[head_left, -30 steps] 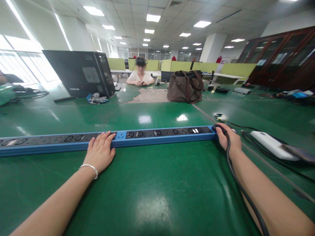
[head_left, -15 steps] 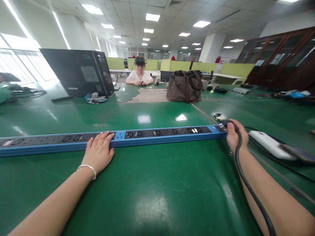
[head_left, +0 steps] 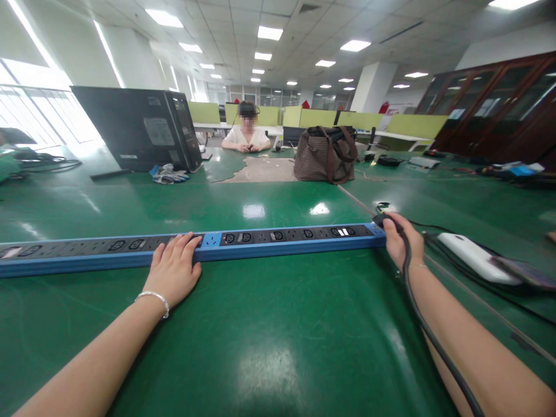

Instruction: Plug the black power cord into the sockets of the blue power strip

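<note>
A long blue power strip (head_left: 278, 250) with black socket panels lies across the green table, running from the left edge to my right hand. My left hand (head_left: 176, 269) rests on top of it left of the middle, fingers spread over the black panel and thumb along the near side. At the strip's right end my right hand (head_left: 402, 240) is closed round the black plug of a thick black cable (head_left: 412, 301). The cable hangs down over the right forearm. The plug's tip is at the strip's end, partly hidden by the fingers.
A black computer case (head_left: 139, 130) and gloves (head_left: 169, 174) stand at the back left. A brown bag (head_left: 325, 155) is at the back, near a seated person (head_left: 247, 136). On the right lie a white device (head_left: 475, 258), a phone (head_left: 523, 271) and thin black cables.
My right hand has moved left with the plug, over the strip's right end. The cable has shifted left too. My left hand has stayed in place.
</note>
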Available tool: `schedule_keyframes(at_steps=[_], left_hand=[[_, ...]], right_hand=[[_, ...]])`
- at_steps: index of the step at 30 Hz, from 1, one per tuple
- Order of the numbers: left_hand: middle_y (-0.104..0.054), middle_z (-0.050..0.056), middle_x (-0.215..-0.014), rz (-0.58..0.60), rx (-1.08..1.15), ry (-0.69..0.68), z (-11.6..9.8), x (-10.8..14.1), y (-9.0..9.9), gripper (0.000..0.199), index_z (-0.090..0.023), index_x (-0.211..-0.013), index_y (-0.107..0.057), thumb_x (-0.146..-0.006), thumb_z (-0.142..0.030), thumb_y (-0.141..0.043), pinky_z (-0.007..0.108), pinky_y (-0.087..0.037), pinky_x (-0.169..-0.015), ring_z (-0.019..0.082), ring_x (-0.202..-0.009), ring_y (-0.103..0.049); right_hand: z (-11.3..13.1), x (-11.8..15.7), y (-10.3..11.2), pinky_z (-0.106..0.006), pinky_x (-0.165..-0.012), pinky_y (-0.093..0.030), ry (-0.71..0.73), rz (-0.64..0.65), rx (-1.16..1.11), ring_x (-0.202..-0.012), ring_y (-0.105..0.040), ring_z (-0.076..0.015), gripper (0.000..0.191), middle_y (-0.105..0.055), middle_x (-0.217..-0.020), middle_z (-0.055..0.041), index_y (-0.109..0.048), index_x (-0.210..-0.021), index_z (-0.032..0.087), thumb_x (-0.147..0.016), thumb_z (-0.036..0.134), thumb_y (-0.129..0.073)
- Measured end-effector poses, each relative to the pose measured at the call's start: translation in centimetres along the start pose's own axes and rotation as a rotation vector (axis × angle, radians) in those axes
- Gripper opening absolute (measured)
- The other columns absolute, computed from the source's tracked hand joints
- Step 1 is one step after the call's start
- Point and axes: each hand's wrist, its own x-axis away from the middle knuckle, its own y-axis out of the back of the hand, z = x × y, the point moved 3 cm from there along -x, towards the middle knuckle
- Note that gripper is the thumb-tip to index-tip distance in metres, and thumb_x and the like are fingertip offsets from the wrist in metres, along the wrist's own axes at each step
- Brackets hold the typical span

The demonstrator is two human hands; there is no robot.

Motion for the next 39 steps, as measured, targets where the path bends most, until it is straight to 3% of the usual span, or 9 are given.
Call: schedule_keyframes(at_steps=[8, 21, 29, 39], left_hand=[[-0.041, 0.009, -0.142, 0.01, -0.003, 0.003, 0.0, 0.1, 0.2, 0.054, -0.016, -0.135, -0.039, -0.083, -0.032, -0.032, 0.047, -0.018, -0.11, 0.027, -0.132, -0.032], [-0.041, 0.01, -0.142, -0.005, 0.016, -0.001, 0.1, 0.1, 0.1, 0.054, -0.016, -0.134, -0.039, -0.083, -0.032, -0.033, 0.047, -0.017, -0.11, 0.027, -0.131, -0.033], [-0.041, 0.01, -0.142, 0.0, 0.024, 0.002, -0.1, 0.0, 0.1, 0.055, -0.017, -0.135, -0.039, -0.082, -0.031, -0.033, 0.047, -0.017, -0.11, 0.027, -0.132, -0.032], [-0.041, 0.011, -0.142, 0.023, 0.029, 0.008, -0.1, 0.0, 0.4, 0.056, -0.016, -0.135, -0.039, -0.081, -0.032, -0.034, 0.048, -0.017, -0.11, 0.028, -0.132, -0.032]], right_hand=[[1.6, 0.6, -0.7, -0.037, -0.082, -0.048, 0.068, 0.181, 0.145, -0.091, -0.063, -0.0256, 0.041, -0.068, -0.104, -0.008, -0.065, -0.111, 0.025, -0.082, 0.047, -0.045], [1.7, 0.8, -0.8, -0.038, -0.08, -0.049, 0.096, 0.2, 0.219, -0.092, -0.064, -0.0274, 0.045, -0.068, -0.105, -0.0099, -0.062, -0.117, 0.023, -0.085, 0.047, -0.041], [1.5, 0.7, -1.3, -0.036, -0.074, -0.05, 0.213, 0.233, 0.299, -0.083, -0.066, -0.0251, 0.043, -0.071, -0.098, -0.0075, -0.064, -0.115, 0.024, -0.085, 0.045, -0.042], [1.5, 1.3, -1.1, -0.034, -0.071, -0.052, 0.189, 0.229, 0.265, -0.084, -0.067, -0.0242, 0.043, -0.071, -0.097, -0.0051, -0.064, -0.116, 0.026, -0.084, 0.045, -0.044]])
